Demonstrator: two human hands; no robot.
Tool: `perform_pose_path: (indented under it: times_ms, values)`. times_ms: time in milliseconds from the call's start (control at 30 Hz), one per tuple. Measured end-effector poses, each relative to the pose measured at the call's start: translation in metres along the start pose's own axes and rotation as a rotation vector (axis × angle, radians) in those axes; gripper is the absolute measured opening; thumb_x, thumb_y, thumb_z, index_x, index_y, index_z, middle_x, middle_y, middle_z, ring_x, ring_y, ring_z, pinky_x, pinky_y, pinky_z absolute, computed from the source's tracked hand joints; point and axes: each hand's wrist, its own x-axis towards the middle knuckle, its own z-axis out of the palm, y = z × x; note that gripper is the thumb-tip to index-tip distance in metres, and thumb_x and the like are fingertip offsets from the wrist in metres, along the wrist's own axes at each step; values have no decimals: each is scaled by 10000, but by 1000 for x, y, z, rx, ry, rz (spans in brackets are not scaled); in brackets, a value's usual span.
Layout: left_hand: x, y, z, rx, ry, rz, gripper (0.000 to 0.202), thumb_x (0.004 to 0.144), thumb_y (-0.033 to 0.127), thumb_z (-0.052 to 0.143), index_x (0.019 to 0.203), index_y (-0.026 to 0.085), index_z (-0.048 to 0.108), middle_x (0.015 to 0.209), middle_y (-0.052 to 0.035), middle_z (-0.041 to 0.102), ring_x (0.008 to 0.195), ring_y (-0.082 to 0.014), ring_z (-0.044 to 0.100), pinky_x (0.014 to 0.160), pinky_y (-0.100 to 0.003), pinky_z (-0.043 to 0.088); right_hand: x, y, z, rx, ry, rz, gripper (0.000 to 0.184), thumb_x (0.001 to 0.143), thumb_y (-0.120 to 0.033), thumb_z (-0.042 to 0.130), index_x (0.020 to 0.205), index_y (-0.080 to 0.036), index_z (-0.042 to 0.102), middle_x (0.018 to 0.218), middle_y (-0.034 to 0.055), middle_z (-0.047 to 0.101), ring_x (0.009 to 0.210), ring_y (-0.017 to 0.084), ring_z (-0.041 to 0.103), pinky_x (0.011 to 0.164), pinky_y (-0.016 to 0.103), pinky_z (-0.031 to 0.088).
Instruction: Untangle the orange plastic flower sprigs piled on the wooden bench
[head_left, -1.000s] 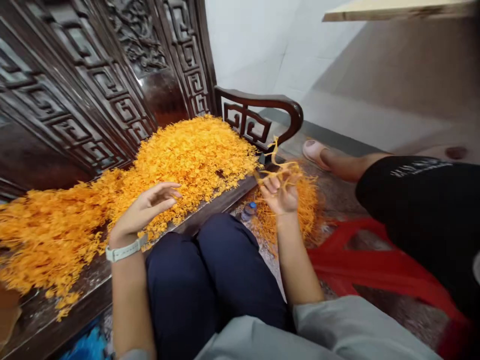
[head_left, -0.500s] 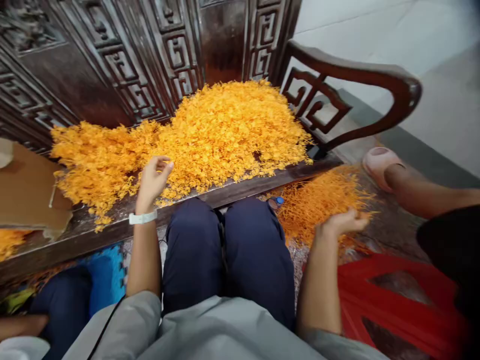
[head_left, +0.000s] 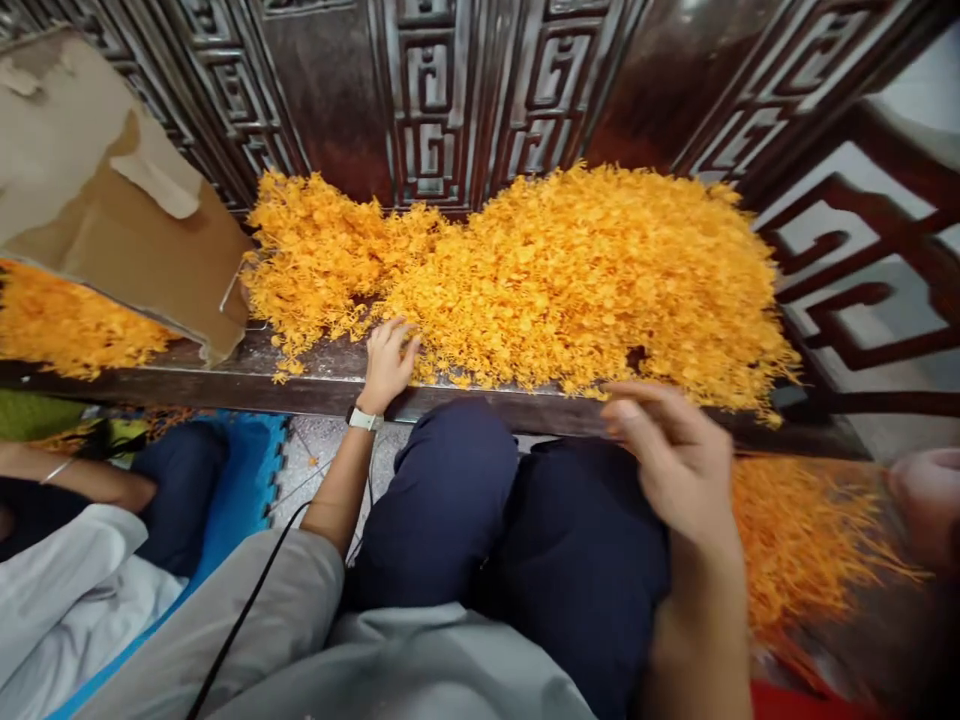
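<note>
A big heap of small orange plastic flower sprigs point(head_left: 585, 270) covers the seat of a dark carved wooden bench point(head_left: 315, 380) in front of my knees. My left hand point(head_left: 388, 362), with a white watch on the wrist, rests at the heap's front edge, its fingers curled into the sprigs. My right hand point(head_left: 671, 465) is raised over my right knee, blurred by motion; its fingers look loosely spread with nothing seen in them. A second pile of orange stems point(head_left: 802, 540) lies on the floor to my right.
A torn cardboard box point(head_left: 105, 210) with more orange sprigs point(head_left: 67, 325) sits on the bench's left end. Another person in white and dark clothes point(head_left: 82, 560) sits at lower left on a blue mat point(head_left: 247, 470). The bench's armrest point(head_left: 877, 290) stands at right.
My view swung left. The left hand dropped onto the front of the heap. The right hand let go of the orange stems and came up from the floor pile toward the bench.
</note>
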Motion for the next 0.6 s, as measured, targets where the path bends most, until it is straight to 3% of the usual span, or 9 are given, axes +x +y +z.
perform_pose_path:
  times_ms: [67, 133, 267, 433, 500, 600]
  values:
    - [13, -21, -16, 48, 143, -113, 390, 1041, 472, 524, 1275, 200, 678, 1355, -183, 635, 1331, -343, 551, 1159, -521, 405, 3, -7, 10, -143, -331, -57, 212, 993, -400, 673, 1112, -246, 755, 990, 56, 760, 852, 206, 700, 805, 359, 542]
    - [27, -41, -32, 97, 242, -241, 432, 1004, 493, 583, 1296, 181, 652, 1319, -216, 600, 1332, -386, 526, 1169, -560, 384, 7, -8, 15, -230, -480, -66, 247, 1014, -429, 648, 1149, -248, 749, 1032, 59, 773, 906, 219, 717, 849, 364, 547]
    - [53, -67, -61, 121, 324, -340, 542, 963, 487, 641, 1390, 157, 589, 1399, -260, 500, 1384, -446, 437, 1208, -628, 297, 16, -4, 21, -246, -456, 5, 343, 1020, -498, 624, 1212, -230, 718, 991, 64, 767, 841, 215, 711, 801, 356, 553]
    - [83, -90, -86, 68, 580, -437, 698, 924, 419, 707, 1516, 145, 458, 1465, -283, 434, 1430, -464, 383, 1231, -677, 217, 20, 2, 25, -215, -443, 47, 366, 1003, -531, 634, 1206, -241, 726, 967, 60, 770, 841, 221, 715, 791, 352, 554]
    - [95, -102, -94, 5, 655, -477, 791, 925, 415, 714, 1573, 149, 346, 1442, -275, 460, 1423, -435, 419, 1231, -666, 237, 21, 4, 25, -208, -415, 56, 369, 999, -536, 632, 1195, -240, 732, 982, 67, 773, 849, 225, 719, 790, 353, 556]
    - [110, -122, -108, -184, 731, -561, 818, 990, 423, 633, 1613, 142, 184, 1352, -232, 539, 1373, -335, 514, 1211, -566, 337, 20, 7, 24, -203, -395, 73, 373, 993, -542, 629, 1185, -241, 737, 997, 71, 775, 860, 226, 721, 775, 344, 556]
